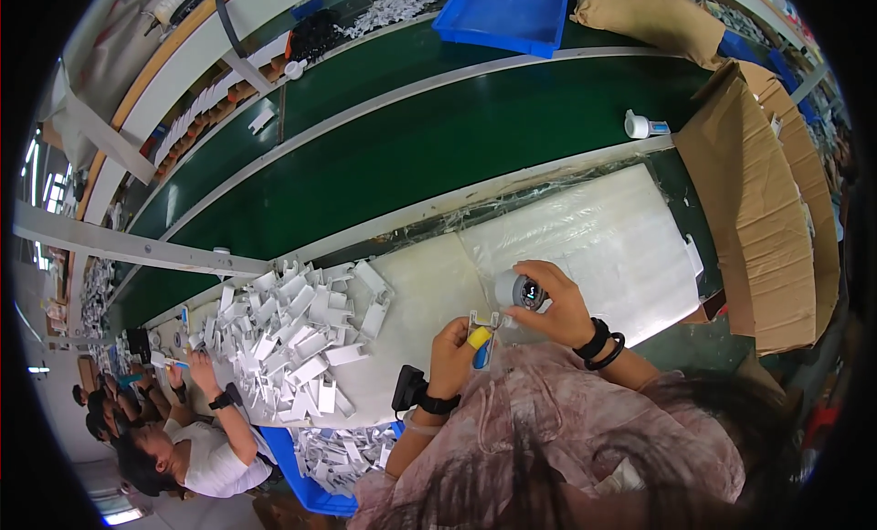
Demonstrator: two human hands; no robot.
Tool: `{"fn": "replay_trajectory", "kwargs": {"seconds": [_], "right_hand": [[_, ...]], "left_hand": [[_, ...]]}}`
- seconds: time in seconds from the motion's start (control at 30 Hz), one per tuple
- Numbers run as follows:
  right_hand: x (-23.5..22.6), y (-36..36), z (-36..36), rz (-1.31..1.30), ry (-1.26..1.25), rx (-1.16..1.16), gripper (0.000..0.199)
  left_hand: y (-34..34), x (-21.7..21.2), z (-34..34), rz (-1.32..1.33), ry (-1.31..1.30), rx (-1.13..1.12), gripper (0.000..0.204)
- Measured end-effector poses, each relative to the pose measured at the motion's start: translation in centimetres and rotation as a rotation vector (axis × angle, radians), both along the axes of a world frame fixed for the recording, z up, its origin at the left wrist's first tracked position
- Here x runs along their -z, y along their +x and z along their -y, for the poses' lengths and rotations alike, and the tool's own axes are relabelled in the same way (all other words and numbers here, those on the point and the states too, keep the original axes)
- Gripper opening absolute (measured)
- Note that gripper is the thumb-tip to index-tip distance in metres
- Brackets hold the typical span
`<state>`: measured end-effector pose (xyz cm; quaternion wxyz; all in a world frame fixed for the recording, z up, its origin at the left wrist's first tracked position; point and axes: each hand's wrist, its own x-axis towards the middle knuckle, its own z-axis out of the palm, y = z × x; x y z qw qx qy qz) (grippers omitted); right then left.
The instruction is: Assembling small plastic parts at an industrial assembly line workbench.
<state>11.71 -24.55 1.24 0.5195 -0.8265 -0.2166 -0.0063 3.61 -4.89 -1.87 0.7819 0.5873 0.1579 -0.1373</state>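
My right hand point(565, 312) is closed round a grey-white round device point(527, 291) with a dark round face, held up over the worktop. Close beside it, my left hand point(448, 358) grips a small white plastic piece point(484, 320) with a channel-like open end. Something yellow point(478, 337) sits at the left thumb; whether it is a finger cover or a part cannot be told. A blue patch point(481, 355) shows just below it. The two held pieces are very near each other; whether they touch is unclear.
Left of my hands lies a heap of white plastic pieces point(292, 324), with a blue bin point(301, 475) of more below. Beyond runs a green conveyor belt point(438, 132) carrying a white round-headed device point(644, 125). An open cardboard box point(758, 210) stands right. A co-worker point(219, 448) works at left.
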Motion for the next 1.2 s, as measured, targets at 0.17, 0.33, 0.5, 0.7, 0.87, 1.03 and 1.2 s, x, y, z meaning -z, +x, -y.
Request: {"fn": "replay_trajectory", "kwargs": {"seconds": [0.17,0.33,0.5,0.7,0.87,1.03,1.2], "right_hand": [[0.5,0.4,-0.2,-0.026,0.019,0.004,0.054],[0.6,0.9,-0.2,-0.040,0.025,0.010,0.054],[2.5,1.8,0.3,-0.051,-0.006,0.018,0.056],[5.8,4.5,0.8,-0.529,0.180,-0.035,0.049],[11.6,11.6,6.6,-0.311,0.095,0.173,0.035],[13.4,21.3,16.0,0.019,-0.051,0.671,0.038],[12.4,29.4,21.4,0.151,-0.407,0.872,0.058]], "left_hand": [[0.4,0.6,0.0,-0.016,-0.045,-0.024,0.018],[0.9,1.2,0.2,-0.020,-0.074,-0.048,0.018],[2.4,1.7,0.2,-0.080,-0.056,0.016,0.021],[6.3,2.7,-1.9,-0.236,-0.318,0.056,0.026],[11.0,3.2,-5.0,-0.156,-0.193,-0.078,0.031],[16.1,3.1,-8.9,0.011,-0.036,-0.308,0.034],[20.6,9.6,-16.0,0.234,0.245,-0.562,0.021]]}}
